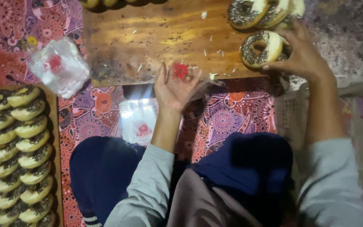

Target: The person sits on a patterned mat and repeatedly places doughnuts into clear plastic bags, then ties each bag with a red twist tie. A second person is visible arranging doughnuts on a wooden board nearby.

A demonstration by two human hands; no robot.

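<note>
— Where's the doughnut [260, 48] in hand?

— On the right end of the wooden board [148, 38], lying flat with its hole facing up. The right hand [303, 56] has fingertips closed on its rim from the right side, so it's grasped, not just touched.

— And the other hand?

— The left hand [175, 86] is palm-up near the board's front edge, fingers loosely curled around a clear plastic bag [185, 73] with a red mark. The bag lies to the left of the doughnut and a little nearer the body, well apart from it — the gap runs along the board.

— Textures?

— The doughnut is a pale, soft-looking ring, its top dark with chocolate sprinkles. Two more doughnuts [259, 12] sit just beyond it. The board is glossy brown wood, scattered with crumbs and sprinkles.

— Further out?

— A loose crinkled bag [59, 67] lies on the patterned red cloth [232, 115], another flat bag [139, 120] near the knees, and a tray of doughnuts [15, 155] in two overlapping rows stands at far left.
</note>
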